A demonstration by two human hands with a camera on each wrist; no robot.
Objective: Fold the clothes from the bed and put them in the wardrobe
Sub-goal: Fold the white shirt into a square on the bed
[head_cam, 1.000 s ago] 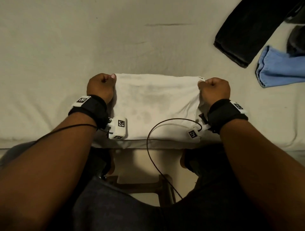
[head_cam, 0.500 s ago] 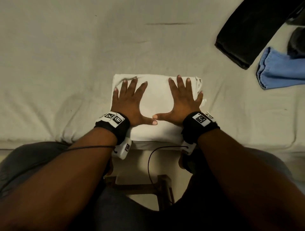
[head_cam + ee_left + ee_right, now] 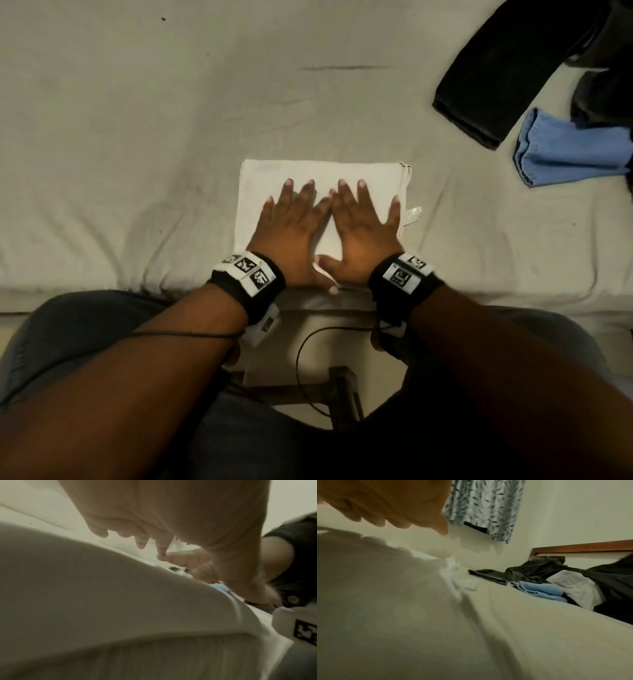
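Both palms have slid inward since half a second ago, so my left hand [image 3: 291, 229] and right hand [image 3: 363, 233] now lie side by side, fingers straight and spread, gripping nothing, flat on the folded white garment [image 3: 253, 192] at the near edge of the bed [image 3: 137, 137]. I judge I am smoothing the last fold, so I should press evenly and sweep outward without dragging the layers askew. Far right wait the black trousers [image 3: 507, 68] and blue cloth [image 3: 565, 154].
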